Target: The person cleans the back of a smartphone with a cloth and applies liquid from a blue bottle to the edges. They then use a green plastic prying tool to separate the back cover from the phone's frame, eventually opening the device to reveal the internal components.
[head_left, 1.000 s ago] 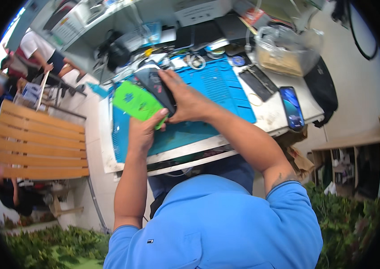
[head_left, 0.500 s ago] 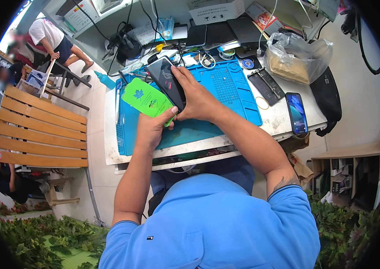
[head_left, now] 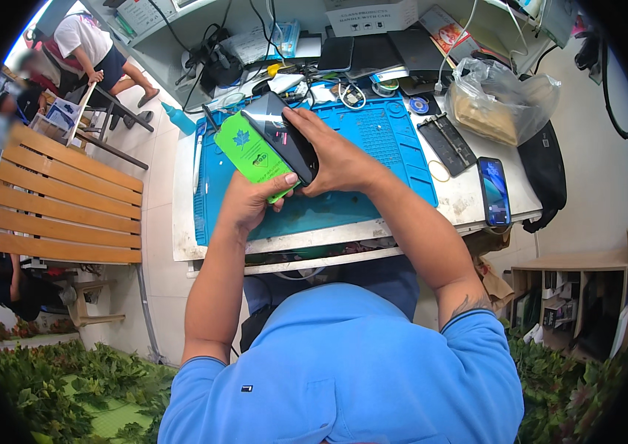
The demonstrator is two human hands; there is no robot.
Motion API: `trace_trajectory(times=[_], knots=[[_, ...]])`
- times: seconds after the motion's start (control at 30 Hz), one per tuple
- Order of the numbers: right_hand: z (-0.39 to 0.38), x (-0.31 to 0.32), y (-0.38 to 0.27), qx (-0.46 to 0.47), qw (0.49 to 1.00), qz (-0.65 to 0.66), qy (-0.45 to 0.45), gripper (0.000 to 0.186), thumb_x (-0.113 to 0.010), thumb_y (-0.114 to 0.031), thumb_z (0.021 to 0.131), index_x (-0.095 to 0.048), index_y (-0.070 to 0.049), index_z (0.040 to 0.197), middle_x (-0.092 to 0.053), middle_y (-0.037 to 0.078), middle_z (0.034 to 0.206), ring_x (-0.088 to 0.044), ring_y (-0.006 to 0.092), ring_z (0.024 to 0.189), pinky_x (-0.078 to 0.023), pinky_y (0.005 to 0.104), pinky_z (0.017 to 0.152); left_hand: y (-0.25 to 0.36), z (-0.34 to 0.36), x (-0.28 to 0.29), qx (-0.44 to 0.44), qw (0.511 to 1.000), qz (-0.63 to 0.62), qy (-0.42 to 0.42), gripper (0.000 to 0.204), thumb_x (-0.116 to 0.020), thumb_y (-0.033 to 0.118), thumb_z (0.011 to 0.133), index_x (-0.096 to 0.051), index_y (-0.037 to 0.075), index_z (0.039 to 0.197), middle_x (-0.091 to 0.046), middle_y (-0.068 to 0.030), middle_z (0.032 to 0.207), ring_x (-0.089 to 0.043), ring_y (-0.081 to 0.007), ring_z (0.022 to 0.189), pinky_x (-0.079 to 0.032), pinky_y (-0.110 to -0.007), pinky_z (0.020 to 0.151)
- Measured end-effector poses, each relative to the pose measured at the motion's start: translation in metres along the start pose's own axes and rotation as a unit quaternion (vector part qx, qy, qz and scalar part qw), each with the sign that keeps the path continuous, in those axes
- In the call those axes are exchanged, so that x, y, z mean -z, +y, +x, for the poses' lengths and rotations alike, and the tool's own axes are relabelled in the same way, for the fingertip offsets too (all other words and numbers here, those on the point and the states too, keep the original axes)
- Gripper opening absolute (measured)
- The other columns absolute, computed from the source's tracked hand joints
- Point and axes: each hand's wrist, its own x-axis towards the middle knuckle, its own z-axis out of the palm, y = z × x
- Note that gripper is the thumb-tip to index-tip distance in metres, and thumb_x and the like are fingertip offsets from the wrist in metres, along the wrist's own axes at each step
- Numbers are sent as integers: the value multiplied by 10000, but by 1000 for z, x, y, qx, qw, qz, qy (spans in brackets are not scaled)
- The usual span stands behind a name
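Both hands are over a blue silicone work mat (head_left: 388,155). My left hand (head_left: 254,192) grips a bright green flat card or packet (head_left: 243,148) with a leaf design, its thumb across the lower corner. My right hand (head_left: 332,155) is closed on a dark phone (head_left: 280,129), fingers along its upper right side; the phone lies against the right edge of the green card. To the right of the mat are an opened phone body (head_left: 447,146) and a phone with its screen lit (head_left: 493,191).
Tools, cables and stacked dark devices (head_left: 336,52) crowd the back. A plastic bag (head_left: 499,103) sits back right, a blue bottle (head_left: 178,118) back left. A wooden bench (head_left: 66,203) is left, a cubby shelf (head_left: 573,296) lower right. Other people (head_left: 99,52) are at upper left.
The green card and dark phone have shifted slightly right and are closer together, with the card overlapping more of the phone's edge. The view has steadied and shifted a little.
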Motion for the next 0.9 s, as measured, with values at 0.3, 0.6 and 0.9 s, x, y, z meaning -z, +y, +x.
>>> trace_trajectory(times=[0.3,0.6,0.9], knots=[[1,-7,-2,-32,997,-29,59,1363,-971,-196,527,-233,-32,1661,-316,285,1628,-482,465,1430,-456,438,1182,-15,-1,-10,-22,999,-18,44,322,-897,127,849,-676,14,1055,-692,-77,798,-628,-139,596,-466,-261,478],[3,-8,9,-11,996,-11,93,1420,-983,-247,554,-139,58,1653,-347,299,1602,-471,443,1449,-427,428,1196,-11,2,-5,-72,994,37,75,298,-903,141,848,-690,11,1011,-708,-79,810,-636,-138,601,-487,-274,479],[11,-3,13,-200,793,574,43,719,-833,-190,898,-472,42,1474,-668,186,1285,-684,235,1187,-568,412,1027,10,-1,4,-23,999,4,-25,363,-914,122,820,-689,6,1080,-710,-73,873,-655,-142,682,-471,-256,482]])
